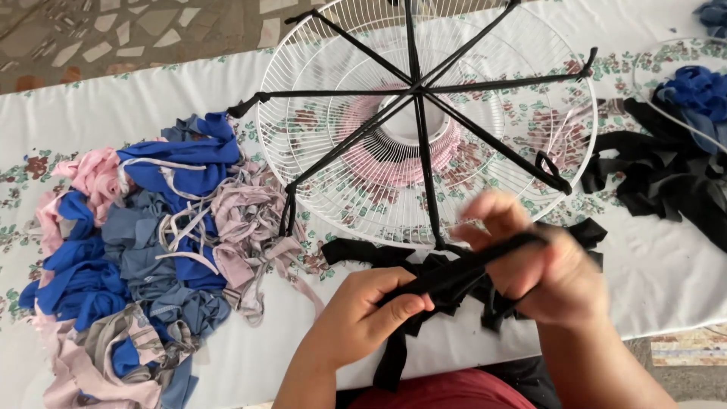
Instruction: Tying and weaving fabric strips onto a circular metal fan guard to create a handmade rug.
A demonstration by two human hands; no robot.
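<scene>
A white cloth with small flowers (pixel 60 121) covers the table, and a stone floor with broken tile bits (pixel 113 30) shows past its far edge, up and left of the white fan cage (pixel 363 197). The fan cage is the big round wire thing in the middle. To the left of the fan cage lies a heap of cloth strips (pixel 144 242) in blue, pink and grey, touching the cage's left rim. Black strips (pixel 416 91) stretch across the cage like spokes and meet in the middle. Just below the cage, near the front edge of the table, the left hand (pixel 363 310) pinches one end of a black cloth strip (pixel 454 273) with its fingers closed tight on it. The right hand (pixel 545 265), a little blurry, is closed on the other end, so the strip runs tight between both hands. More loose black pieces (pixel 356 251) lie under the hands, touching the cage's near rim. To the right of the cage there is a bare white patch of cloth, then a pile of black and blue strips (pixel 674 159) by the right edge. The front table edge sits close to the person's body.
</scene>
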